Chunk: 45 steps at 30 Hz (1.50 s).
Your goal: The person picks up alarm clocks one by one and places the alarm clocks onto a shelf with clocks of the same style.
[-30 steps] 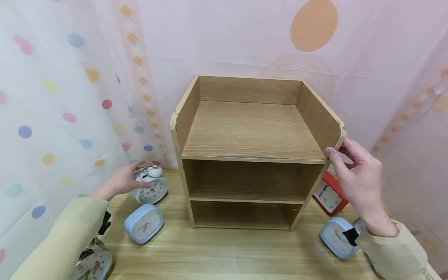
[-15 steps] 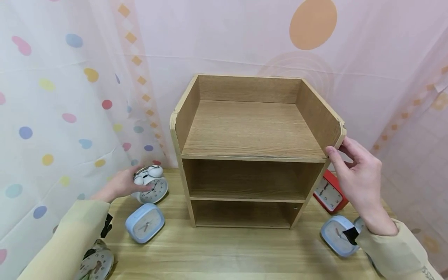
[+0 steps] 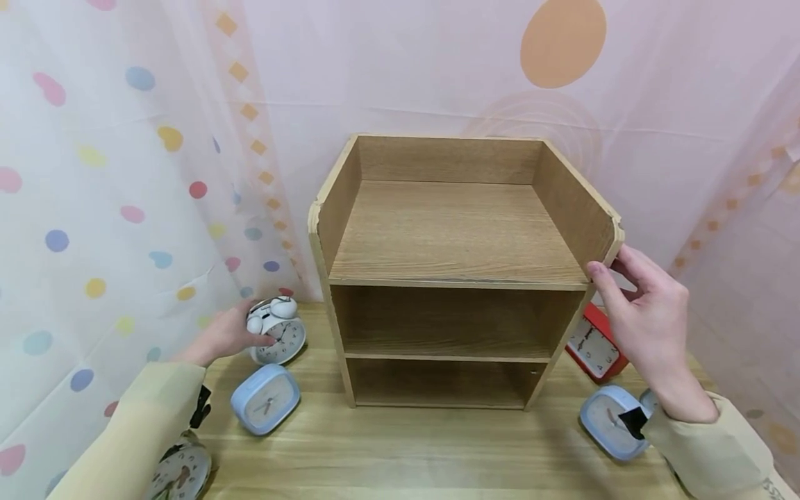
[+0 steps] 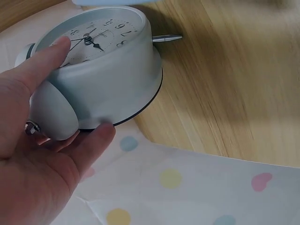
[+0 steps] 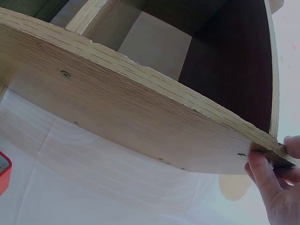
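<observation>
left hand (image 3: pixel 228 335) and white twin-bell alarm clock (image 3: pixel 290 340), at the left of a wooden shelf unit (image 3: pixel 450 229). the left grip grasps the clock, thumb across the dial and fingers behind the casing; whether the clock bears on the surface (image 3: pixel 431 458) cannot be told. the right hand (image 3: pixel 653 312) has its grip pinched on the front edge of the unit's right side panel.

surroundings: a light blue clock (image 3: pixel 265 401) sits just in front of the white one, and the shelf unit stands to its right. nearer the viewer at lower left is a round clock (image 3: pixel 184 476). on the far side of the unit are a red clock (image 3: pixel 595 347), close to the panel, and a second blue clock (image 3: pixel 609 420) in front of it. a spotted curtain (image 3: pixel 406 62) hangs behind.

obscured parts: the left sleeve (image 3: pixel 131 430) and the lower border cut into the round clock; the right hand overlaps the red clock; a black strap (image 3: pixel 634 421) and the right sleeve (image 3: pixel 706 444) cover part of the second blue clock. a greyish rounded object (image 3: pixel 650 401) beside it is too hidden to identify. in the right wrist view, only a corner of the red clock enters at the left border.
</observation>
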Each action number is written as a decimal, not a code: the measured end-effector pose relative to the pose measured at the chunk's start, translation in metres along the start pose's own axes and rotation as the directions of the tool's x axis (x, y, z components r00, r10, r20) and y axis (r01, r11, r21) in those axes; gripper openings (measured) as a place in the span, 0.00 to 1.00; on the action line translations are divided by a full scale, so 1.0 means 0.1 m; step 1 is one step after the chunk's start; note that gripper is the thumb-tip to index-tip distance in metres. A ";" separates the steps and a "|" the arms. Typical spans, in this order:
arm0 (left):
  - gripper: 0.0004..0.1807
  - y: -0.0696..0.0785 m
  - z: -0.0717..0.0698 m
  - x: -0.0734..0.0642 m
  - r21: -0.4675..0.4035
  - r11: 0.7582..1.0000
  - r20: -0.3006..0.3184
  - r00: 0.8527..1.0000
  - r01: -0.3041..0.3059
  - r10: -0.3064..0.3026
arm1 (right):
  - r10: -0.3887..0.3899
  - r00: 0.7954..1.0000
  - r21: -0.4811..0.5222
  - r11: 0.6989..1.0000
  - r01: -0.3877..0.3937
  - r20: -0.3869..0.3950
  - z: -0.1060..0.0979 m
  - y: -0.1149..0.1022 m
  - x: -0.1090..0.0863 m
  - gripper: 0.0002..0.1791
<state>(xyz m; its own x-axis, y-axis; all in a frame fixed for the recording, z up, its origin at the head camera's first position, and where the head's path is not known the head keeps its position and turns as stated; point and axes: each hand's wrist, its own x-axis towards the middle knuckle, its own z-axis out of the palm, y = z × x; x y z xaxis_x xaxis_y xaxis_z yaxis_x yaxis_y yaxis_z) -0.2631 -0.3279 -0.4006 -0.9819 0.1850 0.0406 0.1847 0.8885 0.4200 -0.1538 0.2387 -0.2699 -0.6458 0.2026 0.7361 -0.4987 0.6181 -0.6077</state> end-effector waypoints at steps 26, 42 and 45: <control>0.36 0.02 -0.10 -0.02 -0.034 0.999 -0.106 0.994 -0.039 0.035 | -0.007 1.000 -0.016 1.000 0.006 -0.007 0.01 0.01 -0.01 0.16; 0.33 0.26 -0.42 -0.14 -0.034 0.997 -0.165 0.984 -0.074 0.068 | -0.043 0.999 -0.013 0.999 0.043 -0.030 0.00 0.04 -0.01 0.16; 0.31 0.31 -0.47 -0.19 -0.029 0.998 -0.184 0.981 -0.064 0.058 | -0.042 0.999 -0.015 0.999 0.041 -0.026 0.01 0.03 -0.01 0.15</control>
<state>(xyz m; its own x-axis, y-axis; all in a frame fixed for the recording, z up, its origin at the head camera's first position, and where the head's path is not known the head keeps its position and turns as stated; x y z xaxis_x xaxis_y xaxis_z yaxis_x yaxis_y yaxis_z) -0.2410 -0.3237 -0.3457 -0.9604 0.1553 0.2312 0.2460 0.8625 0.4423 -0.1552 0.2397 -0.2734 -0.6093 0.1962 0.7683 -0.5160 0.6376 -0.5720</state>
